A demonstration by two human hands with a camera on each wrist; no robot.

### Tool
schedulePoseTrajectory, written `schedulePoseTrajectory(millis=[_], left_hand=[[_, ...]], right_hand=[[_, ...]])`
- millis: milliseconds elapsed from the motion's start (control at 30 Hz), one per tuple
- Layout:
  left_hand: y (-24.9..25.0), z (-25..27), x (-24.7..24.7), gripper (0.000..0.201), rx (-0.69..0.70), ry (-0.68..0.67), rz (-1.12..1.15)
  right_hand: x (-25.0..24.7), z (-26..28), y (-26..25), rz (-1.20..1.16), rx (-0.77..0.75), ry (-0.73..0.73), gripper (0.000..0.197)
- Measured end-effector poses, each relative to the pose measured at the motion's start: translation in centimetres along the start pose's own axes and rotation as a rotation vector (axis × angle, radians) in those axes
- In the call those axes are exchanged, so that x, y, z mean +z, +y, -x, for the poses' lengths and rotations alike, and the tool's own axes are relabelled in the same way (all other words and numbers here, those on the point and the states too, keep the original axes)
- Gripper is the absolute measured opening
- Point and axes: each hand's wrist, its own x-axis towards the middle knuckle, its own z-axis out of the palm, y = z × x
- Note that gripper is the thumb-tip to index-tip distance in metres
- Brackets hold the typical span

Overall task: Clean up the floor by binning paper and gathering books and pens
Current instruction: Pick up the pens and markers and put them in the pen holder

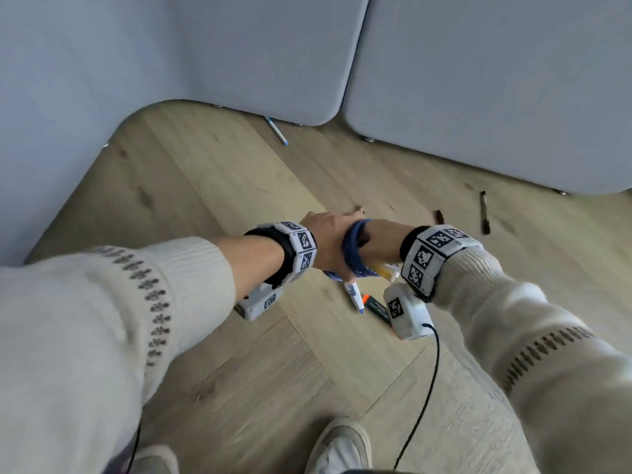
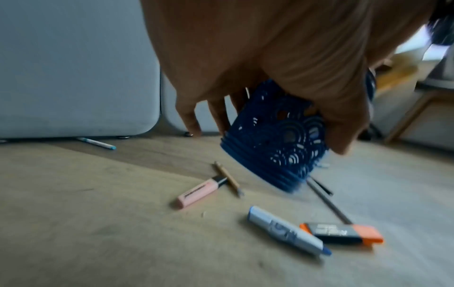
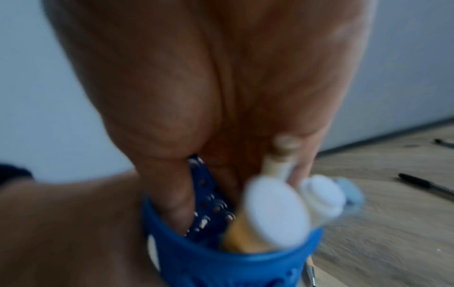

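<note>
Blue pen cup gripped by left hand, markers inside, right hand grip unclear

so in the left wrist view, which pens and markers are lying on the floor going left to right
teal-tipped white pen by the grey panel → pale pink highlighter → thin wooden pencil → white marker with a blue tip → black-and-orange highlighter

text: none legible | pink highlighter, orange highlighter: print blurred
</note>
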Motion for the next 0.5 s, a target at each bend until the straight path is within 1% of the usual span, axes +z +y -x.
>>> schedulePoseTrajectory(millis=[33, 67, 100, 167, 200, 233, 267, 300, 333, 367, 400, 433, 467, 500], left_hand=[[-0.1, -0.2, 0.4, 0.081, -0.020, 0.004, 0.017], [-0.1, -0.5, 0.9, 0.077, -0.045, 0.012, 0.035], [-0.4, -0.8, 1.6, 0.075, -0.077, 0.028, 0.060], [-1.8, -1.3, 3.3, 0.073, -0.168, 0.104, 0.170], [-2.8, -1.4, 4.4, 0.073, -0.226, 0.155, 0.250], [-3.8, -1.4, 5.5, 0.073, -0.273, 0.201, 0.315], [-4.6, -1.4, 6.3, 0.074, -0.311, 0.242, 0.360], [-5.4, -1.2, 7.0, 0.076, -0.329, 0.276, 0.390], [-6.0, -1.2, 7.6, 0.078, -0.340, 0.305, 0.411], [-6.4, -1.1, 8.0, 0.080, -0.341, 0.328, 0.412], [-6.7, -1.0, 8.5, 0.080, -0.340, 0.336, 0.401], [-7.0, -0.9, 8.9, 0.079, -0.342, 0.338, 0.390], [-7.1, -0.7, 9.2, 0.079, -0.351, 0.329, 0.384], [-7.3, -0.4, 9.6, 0.078, -0.359, 0.314, 0.382]], right_hand=[[0.1, 0.5, 0.9, -0.078, -0.016, 0.052, 0.016], [0.3, 0.9, 2.0, -0.188, -0.008, 0.163, 0.015], [0.6, 1.2, 3.3, -0.318, 0.012, 0.333, 0.014], [1.8, 1.4, 5.5, -0.552, 0.098, 0.733, 0.013], [2.9, 0.9, 6.5, -0.597, 0.166, 0.849, 0.013], [4.5, 0.1, 7.5, -0.593, 0.246, 0.883, 0.014], [6.2, -0.9, 8.1, -0.562, 0.304, 0.837, 0.016], [8.2, -2.1, 8.5, -0.504, 0.324, 0.734, 0.018], [10.2, -3.1, 8.5, -0.422, 0.312, 0.601, 0.026], [12.2, -3.9, 8.1, -0.324, 0.293, 0.466, 0.039], [14.2, -4.4, 7.5, -0.217, 0.280, 0.367, 0.053], [15.8, -4.7, 6.8, -0.119, 0.265, 0.321, 0.061], [17.2, -4.8, 6.1, -0.046, 0.248, 0.330, 0.061], [18.1, -4.9, 5.7, -0.001, 0.229, 0.358, 0.055]])
